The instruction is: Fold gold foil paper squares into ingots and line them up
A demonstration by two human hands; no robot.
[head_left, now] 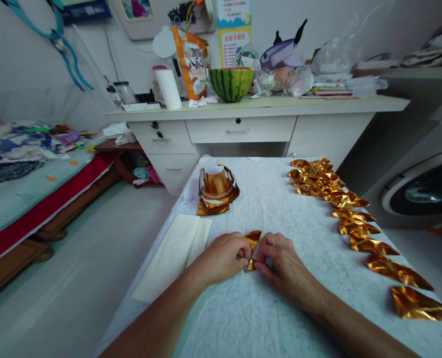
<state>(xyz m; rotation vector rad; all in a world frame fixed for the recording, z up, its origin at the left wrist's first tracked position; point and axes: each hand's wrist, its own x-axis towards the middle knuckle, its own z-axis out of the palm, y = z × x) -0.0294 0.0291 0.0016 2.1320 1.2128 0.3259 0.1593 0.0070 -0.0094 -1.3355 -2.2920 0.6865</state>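
A small piece of shiny gold foil (253, 239) is held between my two hands over the middle of the cloth-covered table. My left hand (226, 256) pinches its left side with closed fingers. My right hand (280, 258) grips the lower right part between thumb and fingers. Part of the foil is hidden by the fingers. Beyond my left hand stands a curled stack of gold foil sheets (217, 191). White paper sheets (172, 256) lie to the left of my left hand. Folded gold foil pieces (358, 227) lie in a long row at the right.
The table (258, 199) has a pale cloth. Behind it is a white desk (243, 129) bearing a watermelon half (230, 84), an orange bag (193, 64) and a paper roll (168, 89). A bed (38, 184) is at the left, a washing machine (422, 174) at the right.
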